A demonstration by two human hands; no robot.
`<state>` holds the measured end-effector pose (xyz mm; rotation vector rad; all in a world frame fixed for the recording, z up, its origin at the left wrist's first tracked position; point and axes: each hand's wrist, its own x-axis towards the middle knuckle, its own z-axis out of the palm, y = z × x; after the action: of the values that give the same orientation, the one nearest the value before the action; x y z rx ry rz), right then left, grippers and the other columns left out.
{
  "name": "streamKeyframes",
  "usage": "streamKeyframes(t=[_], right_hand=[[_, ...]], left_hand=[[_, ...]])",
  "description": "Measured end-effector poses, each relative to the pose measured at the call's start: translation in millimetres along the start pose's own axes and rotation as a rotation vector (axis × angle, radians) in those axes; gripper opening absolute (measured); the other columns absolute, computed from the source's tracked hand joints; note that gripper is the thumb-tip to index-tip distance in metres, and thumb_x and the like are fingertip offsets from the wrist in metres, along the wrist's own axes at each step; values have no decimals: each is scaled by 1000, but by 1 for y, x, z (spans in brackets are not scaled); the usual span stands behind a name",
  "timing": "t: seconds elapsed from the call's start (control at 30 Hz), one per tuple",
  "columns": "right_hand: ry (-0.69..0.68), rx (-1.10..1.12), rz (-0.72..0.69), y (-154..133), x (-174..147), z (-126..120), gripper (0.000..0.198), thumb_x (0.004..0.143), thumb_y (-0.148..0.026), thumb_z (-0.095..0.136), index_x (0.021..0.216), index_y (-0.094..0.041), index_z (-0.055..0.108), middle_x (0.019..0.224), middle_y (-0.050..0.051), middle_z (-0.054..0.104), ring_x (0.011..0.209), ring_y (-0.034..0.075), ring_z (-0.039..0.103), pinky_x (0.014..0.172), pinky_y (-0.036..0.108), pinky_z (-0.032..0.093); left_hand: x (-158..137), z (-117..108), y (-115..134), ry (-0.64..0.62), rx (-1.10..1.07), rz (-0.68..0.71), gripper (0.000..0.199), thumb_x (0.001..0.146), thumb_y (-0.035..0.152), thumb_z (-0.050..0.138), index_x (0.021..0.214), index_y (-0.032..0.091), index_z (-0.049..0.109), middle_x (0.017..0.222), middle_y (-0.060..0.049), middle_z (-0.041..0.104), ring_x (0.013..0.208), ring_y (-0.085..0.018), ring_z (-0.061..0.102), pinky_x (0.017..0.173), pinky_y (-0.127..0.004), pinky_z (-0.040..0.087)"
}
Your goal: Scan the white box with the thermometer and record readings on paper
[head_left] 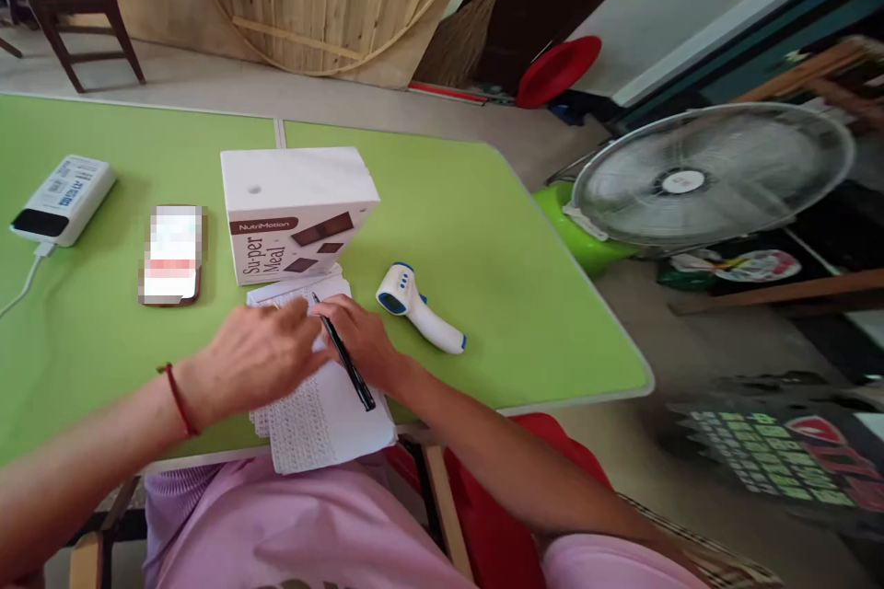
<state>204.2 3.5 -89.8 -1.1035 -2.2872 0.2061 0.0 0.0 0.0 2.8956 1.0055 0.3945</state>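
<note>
1. At far left, a white power bank (93, 193), a rounded slab with a printed label and a glossy dark panel, lies on my smooth green desk (552, 294); a thin white cable (31, 271) runs from it.
2. Next is a flat phone (172, 258) with rounded corners and a brown edge, its screen blurred.
3. My left hand (266, 354), a red cord bracelet (180, 400) at its wrist, is over the papers with fingers curled; I cannot tell whether they grip anything.
4. The handwritten papers (308, 428), a thin, slightly uneven stack, stick out past the desk's pale rim towards me.
5. Just behind them stands a crisp-edged white cardboard box (300, 179), brown shapes printed on its front.
6. The slim, glossy black pen (351, 368) slants above the papers, between my two hands.
7. My right hand (363, 340) is closed around the pen.
8. Beside it lies a smooth plastic thermometer (418, 308), white with blue trim, gun-shaped.
9. Beyond the desk is a fan (680, 179) with a round wire guard.
</note>
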Motion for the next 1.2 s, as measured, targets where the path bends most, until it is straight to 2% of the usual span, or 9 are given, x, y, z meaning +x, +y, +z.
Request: streamKeyframes(t=[0.13, 0.23, 0.33, 0.47, 0.57, 0.7, 0.8, 1.0, 1.2], right_hand=[[-65, -147, 19, 3, -1, -17, 37, 93, -4, 38, 121, -17, 60, 103, 12, 63, 94, 23, 64, 77, 35, 56], [-144, -272, 82, 1, -10, -24, 43, 89, -1, 37, 123, -15, 61, 99, 13, 61, 88, 25, 63, 71, 37, 56], [-161, -314, 140, -9, -24, -26, 47, 86, 0, 40, 126, -17, 60, 100, 13, 59, 87, 26, 61, 71, 41, 56], [-87, -208, 149, -30, -37, -26, 44, 86, -9, 51, 128, -21, 58, 117, 15, 52, 105, 29, 56, 87, 49, 54], [-106, -139, 160, -38, -41, -24, 37, 87, -21, 59, 124, -18, 60, 128, 17, 46, 116, 33, 51, 96, 55, 50], [-126, -124, 162, -32, -45, -18, 35, 91, -30, 58, 122, -16, 59, 135, 20, 45, 117, 33, 52, 97, 55, 50], [-93, -134, 146, -28, -48, -11, 37, 94, -36, 55, 126, -17, 56, 137, 20, 46, 121, 34, 51, 98, 54, 48], [-65, -172, 197, -34, -48, 1, 35, 95, -34, 51, 125, -17, 55, 138, 20, 46, 123, 34, 49, 99, 54, 46], [-78, -221, 210, -36, -39, 3, 34, 95, -34, 50, 124, -18, 56, 137, 20, 49, 116, 33, 52, 95, 52, 44]], left_hand=[[-7, 21, 38, -443, -52, -36, 43, 80, 55, 73, 93, 15, 61, 87, -10, 67, 73, -25, 66, 54, -33, 45], [-6, 22, 38, -519, -56, -84, 50, 75, 51, 79, 103, 14, 61, 90, -11, 69, 77, -27, 68, 60, -35, 49], [-3, 5, 13, -534, -79, -155, 48, 73, 60, 76, 88, 18, 62, 81, -9, 70, 70, -29, 68, 57, -36, 48], [-12, -17, -39, -260, 69, -567, 52, 74, 71, 66, 67, 21, 53, 55, -4, 56, 50, -28, 59, 47, -37, 43], [-17, -11, -74, -58, -6, -728, 52, 63, 68, 76, 64, 22, 52, 54, -2, 52, 57, -30, 61, 55, -45, 49], [-7, 20, -95, 266, -512, -561, 63, 61, 48, 85, 111, 25, 56, 103, -9, 67, 97, -32, 66, 77, -49, 58], [4, 36, -95, 363, -775, -548, 57, 67, 47, 81, 113, 23, 57, 118, -11, 65, 108, -31, 64, 88, -52, 57], [7, 25, -79, 549, -894, -590, 61, 67, 49, 84, 115, 22, 56, 115, -11, 68, 102, -30, 68, 82, -49, 62], [7, 22, -60, 506, -876, -578, 54, 73, 54, 79, 113, 22, 59, 115, -10, 68, 100, -29, 68, 82, -48, 61]])
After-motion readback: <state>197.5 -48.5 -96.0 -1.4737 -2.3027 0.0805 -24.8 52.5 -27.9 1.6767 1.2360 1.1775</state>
